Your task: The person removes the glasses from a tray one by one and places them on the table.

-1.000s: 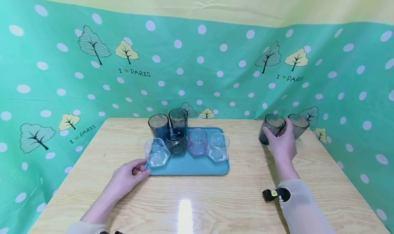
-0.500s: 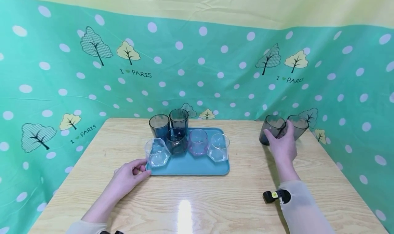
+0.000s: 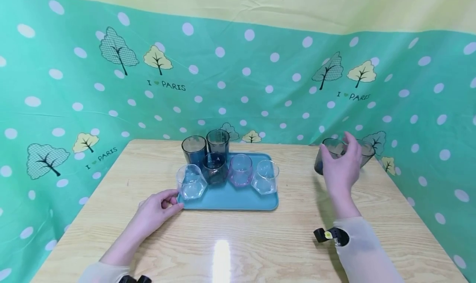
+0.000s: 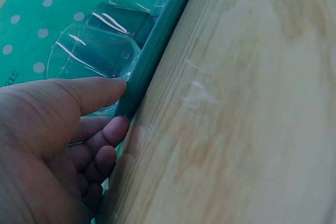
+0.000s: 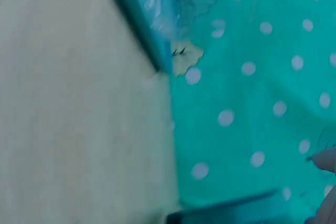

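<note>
My left hand (image 3: 154, 212) pinches the near left corner of a blue tray (image 3: 227, 202); in the left wrist view the thumb lies on its rim (image 4: 157, 40), other fingers curled below. On the tray stand a clear hexagonal glass (image 3: 191, 188), a short dark glass (image 3: 215, 173), a purple-tinted glass (image 3: 240, 173) and another clear glass (image 3: 265, 181). My right hand (image 3: 340, 175) is raised before two tall smoky glasses, one left (image 3: 318, 163) and one right (image 3: 367, 151), partly hiding both. The right wrist view shows its fingertips (image 5: 324, 160) apart from a dark glass (image 5: 236, 212).
Two more tall smoky glasses, a front one (image 3: 194, 151) and a rear one (image 3: 218, 140), stand at the tray's back left. A wooden table (image 3: 282, 241) carries everything. A green dotted cloth (image 3: 238, 80) hangs behind and at both sides.
My right hand has let go of the smoky glass on the right side and risen slightly, its fingers now above the rims. The left hand stays at the tray corner.
</note>
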`<action>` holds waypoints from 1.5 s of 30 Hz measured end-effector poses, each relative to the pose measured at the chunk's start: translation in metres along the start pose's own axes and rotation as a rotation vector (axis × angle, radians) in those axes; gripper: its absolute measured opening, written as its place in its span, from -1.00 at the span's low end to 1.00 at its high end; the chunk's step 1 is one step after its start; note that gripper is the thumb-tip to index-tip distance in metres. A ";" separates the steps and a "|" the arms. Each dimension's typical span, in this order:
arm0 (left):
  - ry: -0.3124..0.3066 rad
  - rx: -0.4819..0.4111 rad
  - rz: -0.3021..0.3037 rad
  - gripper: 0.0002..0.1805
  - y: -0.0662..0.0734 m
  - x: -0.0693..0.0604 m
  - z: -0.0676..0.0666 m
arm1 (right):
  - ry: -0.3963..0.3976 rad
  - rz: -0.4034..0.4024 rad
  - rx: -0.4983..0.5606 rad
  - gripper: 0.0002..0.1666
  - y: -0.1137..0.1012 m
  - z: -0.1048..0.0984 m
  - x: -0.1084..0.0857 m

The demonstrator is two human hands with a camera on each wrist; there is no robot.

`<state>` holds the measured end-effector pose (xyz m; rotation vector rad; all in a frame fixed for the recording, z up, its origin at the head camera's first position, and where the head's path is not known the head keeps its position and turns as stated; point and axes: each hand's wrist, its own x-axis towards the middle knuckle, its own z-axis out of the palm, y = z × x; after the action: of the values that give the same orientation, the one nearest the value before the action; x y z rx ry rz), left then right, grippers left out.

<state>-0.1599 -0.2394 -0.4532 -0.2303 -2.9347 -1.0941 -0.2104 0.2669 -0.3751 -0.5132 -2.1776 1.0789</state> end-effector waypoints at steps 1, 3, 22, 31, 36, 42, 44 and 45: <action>0.001 0.001 0.003 -0.37 0.000 0.000 0.000 | 0.005 -0.029 -0.003 -0.06 -0.006 0.002 -0.001; 0.002 0.004 0.010 -0.36 0.001 0.000 -0.001 | 0.013 -0.077 -0.009 -0.09 -0.020 0.006 -0.004; 0.000 0.000 0.013 -0.37 0.005 0.000 -0.001 | -0.441 -0.332 0.156 -0.16 -0.101 0.077 -0.025; -0.005 0.001 -0.017 -0.39 0.003 0.000 0.000 | -0.710 -0.317 0.217 -0.09 -0.110 0.104 -0.028; -0.001 0.005 -0.032 -0.40 0.001 0.000 0.002 | -0.803 -0.301 0.241 -0.06 -0.110 0.115 -0.027; 0.004 0.006 -0.029 -0.36 0.002 0.001 0.002 | -0.896 -0.285 0.257 0.03 -0.115 0.132 -0.030; 0.004 0.003 -0.031 -0.36 0.002 0.001 0.002 | -0.924 -0.277 0.249 0.05 -0.119 0.138 -0.032; 0.003 0.002 -0.031 -0.36 0.002 0.001 0.002 | -0.935 -0.276 0.244 0.05 -0.122 0.140 -0.033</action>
<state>-0.1604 -0.2363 -0.4528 -0.1829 -2.9464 -1.0947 -0.2922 0.0983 -0.3525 0.5074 -2.6898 1.5891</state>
